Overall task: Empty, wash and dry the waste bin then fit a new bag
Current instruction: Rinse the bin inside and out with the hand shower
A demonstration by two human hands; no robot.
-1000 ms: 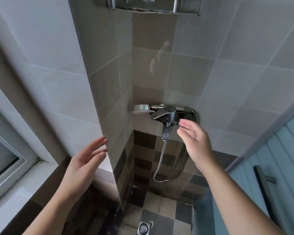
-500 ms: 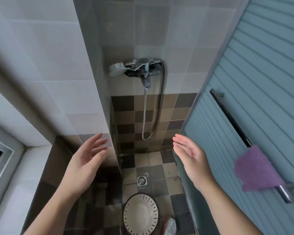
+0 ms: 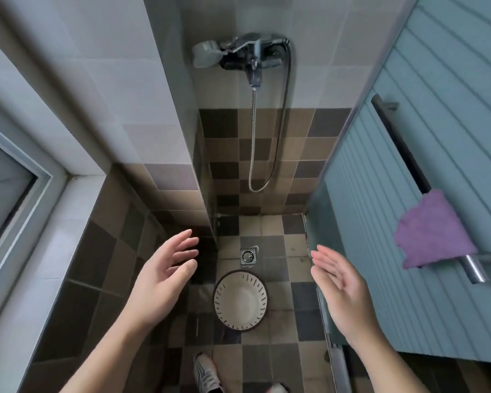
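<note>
A round cream waste bin (image 3: 240, 300) with slits around its rim stands upright on the tiled shower floor, seen from straight above, and looks empty inside. My left hand (image 3: 165, 276) hovers to the left of it and higher, palm turned inward, fingers apart, holding nothing. My right hand (image 3: 342, 287) hovers to the right of the bin, also open and empty. Neither hand touches the bin. A purple cloth (image 3: 432, 231) hangs on a metal rail on the right.
A chrome shower mixer tap (image 3: 253, 56) with a hose (image 3: 270, 154) is on the back wall. A floor drain (image 3: 248, 255) lies just beyond the bin. A blue slatted door (image 3: 437, 123) bounds the right side, a tiled wall (image 3: 165, 123) the left. My shoes (image 3: 207, 375) show below.
The view tipped down from the tap to the floor, bringing the bin and cloth into sight. My right hand came away from the tap and both hands lowered, staying open.
</note>
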